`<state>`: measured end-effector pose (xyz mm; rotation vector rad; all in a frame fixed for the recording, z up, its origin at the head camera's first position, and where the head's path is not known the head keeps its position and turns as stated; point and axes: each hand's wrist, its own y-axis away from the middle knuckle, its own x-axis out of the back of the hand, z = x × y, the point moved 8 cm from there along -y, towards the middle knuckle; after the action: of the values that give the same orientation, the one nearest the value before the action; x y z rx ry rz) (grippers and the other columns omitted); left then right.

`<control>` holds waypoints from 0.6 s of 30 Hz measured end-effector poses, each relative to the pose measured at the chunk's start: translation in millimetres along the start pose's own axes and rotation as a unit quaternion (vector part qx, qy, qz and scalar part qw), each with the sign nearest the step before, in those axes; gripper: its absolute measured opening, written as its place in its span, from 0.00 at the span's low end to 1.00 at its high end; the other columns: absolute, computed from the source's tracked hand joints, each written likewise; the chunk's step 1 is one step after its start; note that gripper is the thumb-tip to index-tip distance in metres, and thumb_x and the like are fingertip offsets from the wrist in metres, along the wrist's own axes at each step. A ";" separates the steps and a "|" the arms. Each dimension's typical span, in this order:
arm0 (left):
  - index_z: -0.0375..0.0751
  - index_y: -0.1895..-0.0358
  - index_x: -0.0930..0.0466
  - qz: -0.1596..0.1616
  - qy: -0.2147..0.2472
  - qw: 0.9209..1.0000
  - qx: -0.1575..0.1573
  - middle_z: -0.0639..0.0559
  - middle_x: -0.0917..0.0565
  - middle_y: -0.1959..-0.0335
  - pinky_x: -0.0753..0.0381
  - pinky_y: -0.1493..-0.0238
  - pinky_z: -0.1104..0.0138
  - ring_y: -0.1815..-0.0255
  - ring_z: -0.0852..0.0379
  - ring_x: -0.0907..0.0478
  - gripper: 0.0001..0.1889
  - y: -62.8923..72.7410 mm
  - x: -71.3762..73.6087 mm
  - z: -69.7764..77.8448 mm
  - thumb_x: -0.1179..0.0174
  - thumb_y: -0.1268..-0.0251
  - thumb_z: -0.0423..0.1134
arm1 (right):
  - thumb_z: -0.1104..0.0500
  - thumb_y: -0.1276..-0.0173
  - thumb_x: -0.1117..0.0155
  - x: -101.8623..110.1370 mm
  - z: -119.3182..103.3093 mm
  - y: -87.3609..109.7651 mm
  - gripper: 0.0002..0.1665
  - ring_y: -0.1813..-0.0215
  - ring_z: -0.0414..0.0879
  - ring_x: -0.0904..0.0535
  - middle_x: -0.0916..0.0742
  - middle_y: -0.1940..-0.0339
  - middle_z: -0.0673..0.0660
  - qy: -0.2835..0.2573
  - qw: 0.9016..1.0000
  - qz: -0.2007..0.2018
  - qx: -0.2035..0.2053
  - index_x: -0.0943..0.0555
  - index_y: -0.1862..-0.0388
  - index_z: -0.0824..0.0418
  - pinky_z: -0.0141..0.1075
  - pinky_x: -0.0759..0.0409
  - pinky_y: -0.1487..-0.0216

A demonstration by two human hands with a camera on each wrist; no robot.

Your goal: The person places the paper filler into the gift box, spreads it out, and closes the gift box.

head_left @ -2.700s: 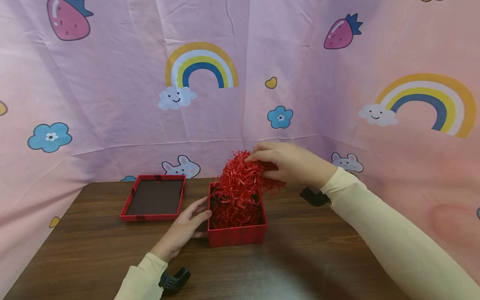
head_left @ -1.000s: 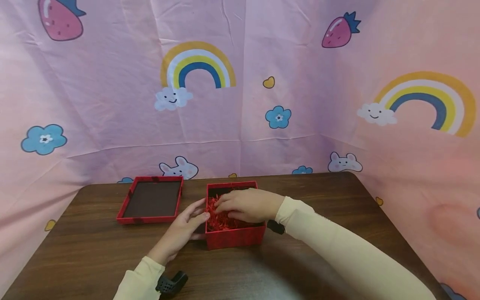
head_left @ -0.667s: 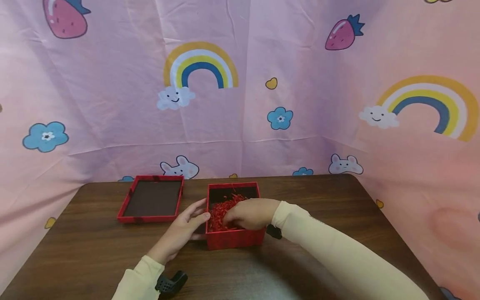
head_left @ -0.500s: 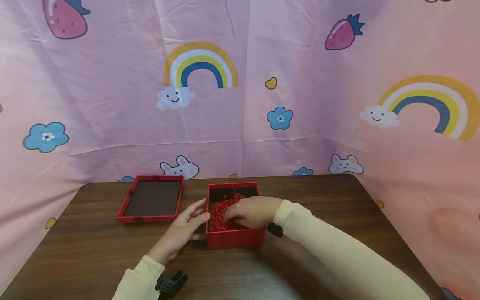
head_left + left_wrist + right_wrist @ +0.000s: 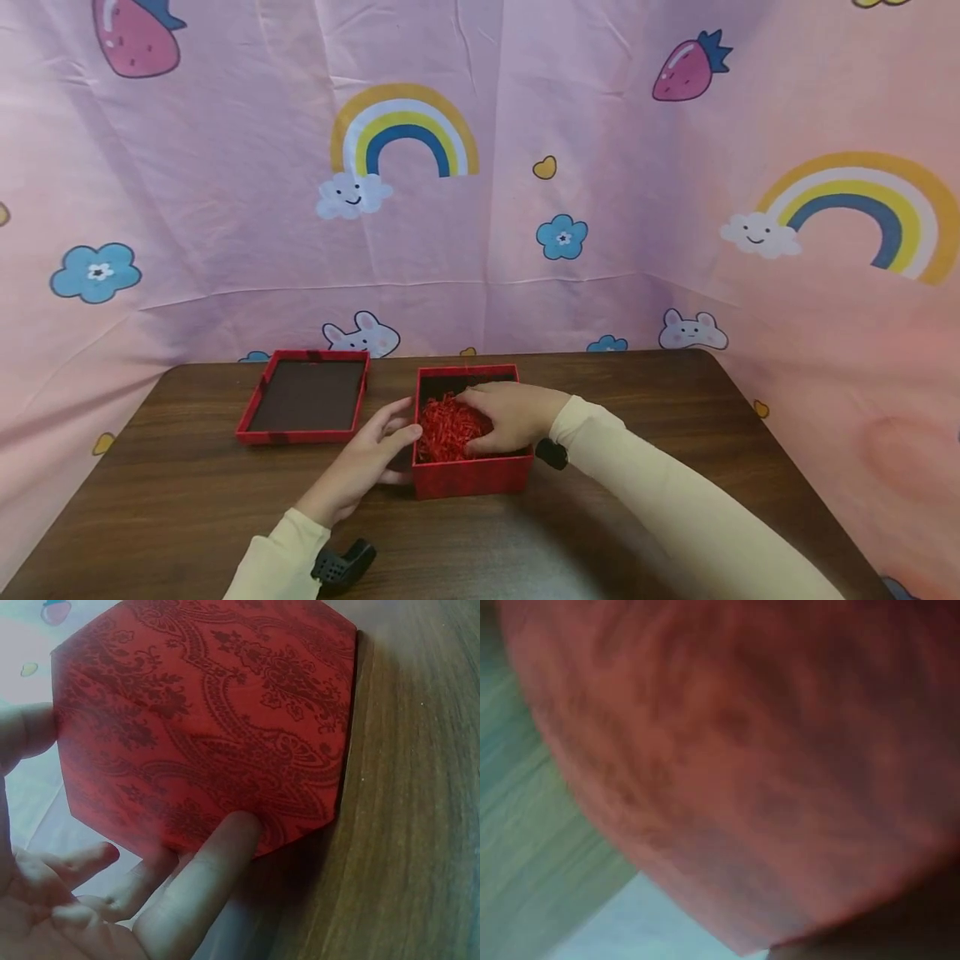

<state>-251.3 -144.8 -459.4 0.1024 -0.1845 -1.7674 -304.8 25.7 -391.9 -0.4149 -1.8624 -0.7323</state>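
Note:
A red patterned box (image 5: pixel 471 479) stands on the table with its top open. Red shredded paper (image 5: pixel 448 427) fills much of its lower left inside. My right hand (image 5: pixel 517 412) reaches in over the right wall, thumb and forefinger spread against the paper; the other fingers are hidden. The right wrist view holds only a blurred, close look at the box wall (image 5: pixel 705 772). My left hand (image 5: pixel 367 454) rests along the box's left side, its thumb near the rim. In the left wrist view, extended fingers (image 5: pixel 217 870) touch the patterned wall (image 5: pixel 210 727).
To the left of the box lies the red lid (image 5: pixel 303 436), its dark inside facing up. A pink and purple cloth (image 5: pixel 247 208) with rainbows and strawberries hangs behind and beside the wooden table (image 5: pixel 180 492).
My right hand has lowered a raised clump of shredded paper into the box. Since half a second ago, its thumb and forefinger have spread apart on the paper. My left hand stays at the wall.

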 end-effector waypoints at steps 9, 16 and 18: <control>0.51 0.18 0.47 -0.002 0.001 1.000 0.001 0.33 0.34 0.27 0.11 0.51 0.48 0.30 0.35 0.28 0.38 -0.6 1.1 -2.4 0.41 0.24 0.55 | 0.26 0.29 0.47 -14.0 -4.4 -5.7 0.47 0.24 0.45 0.30 0.24 0.25 0.50 0.017 0.999 -0.041 -0.002 0.32 0.20 0.51 0.43 0.32 0.23; 0.50 0.18 0.48 -0.005 0.002 1.000 0.002 0.33 0.34 0.27 0.11 0.51 0.48 0.31 0.35 0.27 0.38 -0.2 1.1 -1.2 0.41 0.23 0.54 | 0.33 0.28 0.37 2.9 -7.2 0.1 0.41 0.24 0.45 0.30 0.23 0.26 0.50 -0.011 0.999 0.000 0.052 0.28 0.23 0.50 0.45 0.32 0.23; 0.50 0.18 0.48 -0.005 0.002 1.000 0.001 0.33 0.34 0.26 0.11 0.51 0.48 0.30 0.35 0.28 0.38 0.3 1.4 -0.3 0.41 0.23 0.54 | 0.38 0.29 0.32 11.9 -11.2 2.4 0.38 0.25 0.44 0.30 0.22 0.27 0.48 -0.027 0.996 0.026 0.075 0.26 0.25 0.49 0.45 0.30 0.24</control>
<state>-251.3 -146.2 -459.6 0.1083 -0.1826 -1.7761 -300.3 19.6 -377.3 -0.3874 -1.9355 -0.5467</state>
